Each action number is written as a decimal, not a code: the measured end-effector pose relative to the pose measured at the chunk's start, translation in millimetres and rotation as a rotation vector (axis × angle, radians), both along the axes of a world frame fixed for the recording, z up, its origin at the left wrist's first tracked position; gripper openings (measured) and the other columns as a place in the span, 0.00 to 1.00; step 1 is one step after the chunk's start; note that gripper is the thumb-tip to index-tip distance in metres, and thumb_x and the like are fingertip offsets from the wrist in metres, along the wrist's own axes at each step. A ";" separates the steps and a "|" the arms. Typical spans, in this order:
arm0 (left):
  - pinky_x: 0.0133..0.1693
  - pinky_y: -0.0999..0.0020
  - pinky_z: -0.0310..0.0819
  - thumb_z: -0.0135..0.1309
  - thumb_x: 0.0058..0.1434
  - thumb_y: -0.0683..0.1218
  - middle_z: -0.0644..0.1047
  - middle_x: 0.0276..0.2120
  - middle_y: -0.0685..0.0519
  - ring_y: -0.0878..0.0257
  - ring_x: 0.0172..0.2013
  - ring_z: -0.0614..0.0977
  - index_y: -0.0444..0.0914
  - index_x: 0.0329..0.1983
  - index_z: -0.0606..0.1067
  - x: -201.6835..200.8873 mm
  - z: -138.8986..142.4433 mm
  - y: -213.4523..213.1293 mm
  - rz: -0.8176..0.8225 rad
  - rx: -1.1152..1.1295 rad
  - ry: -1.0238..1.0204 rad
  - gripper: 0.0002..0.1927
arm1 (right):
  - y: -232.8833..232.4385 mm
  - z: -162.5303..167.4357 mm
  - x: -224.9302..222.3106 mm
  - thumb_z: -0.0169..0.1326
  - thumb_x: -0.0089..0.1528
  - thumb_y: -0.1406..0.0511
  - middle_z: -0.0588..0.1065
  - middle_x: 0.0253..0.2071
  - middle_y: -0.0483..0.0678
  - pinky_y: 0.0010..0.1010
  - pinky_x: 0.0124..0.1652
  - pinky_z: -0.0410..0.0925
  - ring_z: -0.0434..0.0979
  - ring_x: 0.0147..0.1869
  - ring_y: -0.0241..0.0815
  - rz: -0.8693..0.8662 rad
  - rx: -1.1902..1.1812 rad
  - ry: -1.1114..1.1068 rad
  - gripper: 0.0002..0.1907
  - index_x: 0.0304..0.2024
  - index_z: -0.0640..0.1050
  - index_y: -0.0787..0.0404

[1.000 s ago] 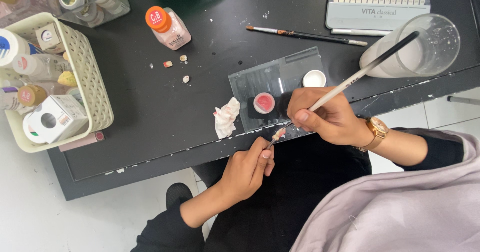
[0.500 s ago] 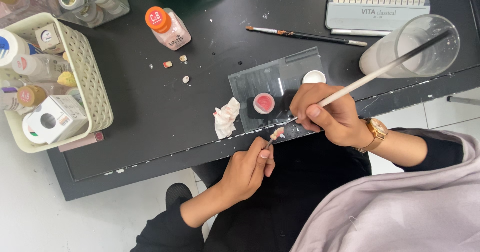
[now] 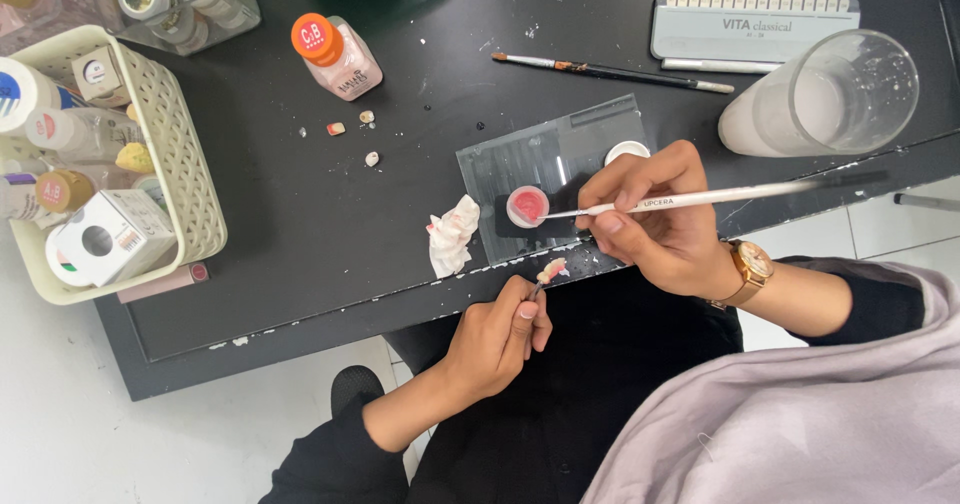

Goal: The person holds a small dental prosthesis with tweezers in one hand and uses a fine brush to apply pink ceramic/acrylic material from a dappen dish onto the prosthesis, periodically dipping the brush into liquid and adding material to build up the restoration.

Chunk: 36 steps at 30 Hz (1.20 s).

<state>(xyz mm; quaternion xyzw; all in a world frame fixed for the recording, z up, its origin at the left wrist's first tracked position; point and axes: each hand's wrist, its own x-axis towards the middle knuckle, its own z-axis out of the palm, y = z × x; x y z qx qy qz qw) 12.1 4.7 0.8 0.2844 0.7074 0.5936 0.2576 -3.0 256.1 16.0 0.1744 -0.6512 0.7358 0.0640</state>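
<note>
Slender white brush [image 3: 690,201] tip meets round pink pot [image 3: 527,206].

A black worktable [image 3: 300,224] is seen from above, its front edge chipped and flecked with white. A pale, apparently tiled floor [image 3: 60,424] is visible beneath and beside it; grout lines are faintly made out at the right. The scene is evenly lit, and only soft shadows are cast.
</note>
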 end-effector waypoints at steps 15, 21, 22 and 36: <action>0.26 0.75 0.69 0.31 0.81 0.55 0.76 0.26 0.50 0.69 0.21 0.73 0.33 0.42 0.65 8.6 -43.5 -9.1 -0.077 0.368 0.022 0.22 | -7.4 20.0 -5.5 0.63 0.62 0.70 0.80 0.49 0.48 0.25 0.39 0.77 0.85 0.44 0.41 0.092 0.549 0.375 0.12 0.46 0.77 0.60; 0.26 0.75 0.70 0.31 0.81 0.55 0.76 0.26 0.50 0.68 0.22 0.73 0.32 0.44 0.66 9.4 -46.2 -11.2 -0.074 0.375 0.030 0.22 | -15.4 36.8 -7.1 0.61 0.59 0.70 0.81 0.52 0.46 0.25 0.35 0.74 0.83 0.40 0.39 0.163 0.661 0.344 0.19 0.54 0.77 0.60; 0.26 0.75 0.70 0.31 0.81 0.55 0.76 0.27 0.50 0.68 0.22 0.74 0.32 0.45 0.66 9.6 -46.1 -11.0 -0.074 0.380 0.030 0.22 | -16.2 37.9 -7.4 0.61 0.59 0.70 0.81 0.51 0.44 0.25 0.34 0.74 0.83 0.39 0.38 0.173 0.667 0.326 0.21 0.56 0.76 0.60; 0.26 0.75 0.69 0.31 0.82 0.54 0.76 0.27 0.50 0.69 0.22 0.73 0.33 0.46 0.67 9.6 -47.5 -9.4 -0.079 0.383 0.036 0.21 | -23.5 39.4 -9.2 0.64 0.60 0.66 0.79 0.34 0.46 0.31 0.32 0.73 0.79 0.32 0.40 0.098 0.798 0.297 0.20 0.55 0.79 0.56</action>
